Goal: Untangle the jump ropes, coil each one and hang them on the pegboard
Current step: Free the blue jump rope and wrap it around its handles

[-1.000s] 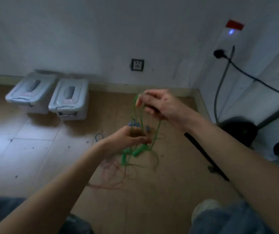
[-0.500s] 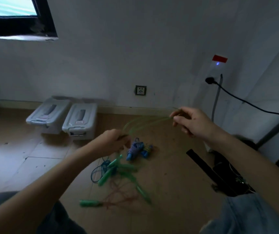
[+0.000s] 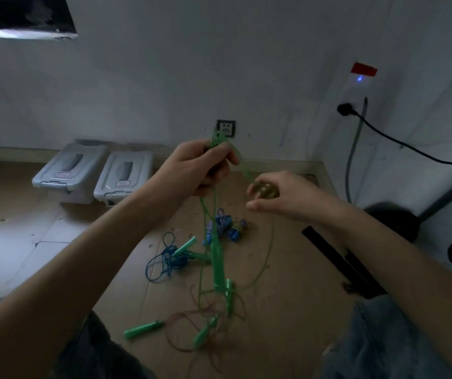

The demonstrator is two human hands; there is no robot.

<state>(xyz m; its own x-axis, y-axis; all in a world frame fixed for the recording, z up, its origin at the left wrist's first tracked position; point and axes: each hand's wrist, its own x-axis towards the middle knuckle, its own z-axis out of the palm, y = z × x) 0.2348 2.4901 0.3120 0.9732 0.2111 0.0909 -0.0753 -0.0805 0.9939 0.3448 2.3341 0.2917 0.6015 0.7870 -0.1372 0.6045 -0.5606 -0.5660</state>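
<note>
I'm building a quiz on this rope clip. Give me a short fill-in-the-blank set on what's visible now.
1. The left hand grips a bunch of ____ rope.
2. The blue rope lies loose on the ____.
3. ____ grey lidded bins sit by the wall.
4. The right hand is ____ than the left hand.

Missing words: green; floor; Two; lower

Green rope glossy plastic; storage boxes smooth plastic; floor matt cardboard-like.
</note>
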